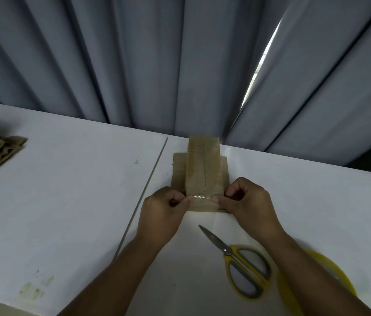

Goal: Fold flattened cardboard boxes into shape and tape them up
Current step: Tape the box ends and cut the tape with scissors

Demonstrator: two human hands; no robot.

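Your left hand and right hand each pinch one end of the tape strip with curled fingers, probably to keep it taut across the near edge of the box.

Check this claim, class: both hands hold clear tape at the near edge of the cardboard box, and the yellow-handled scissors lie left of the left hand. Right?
One slip. The head view shows the yellow-handled scissors lying right of the left hand, nearer the person than the right hand. The rest stands: both hands hold clear tape at the near edge of the cardboard box.
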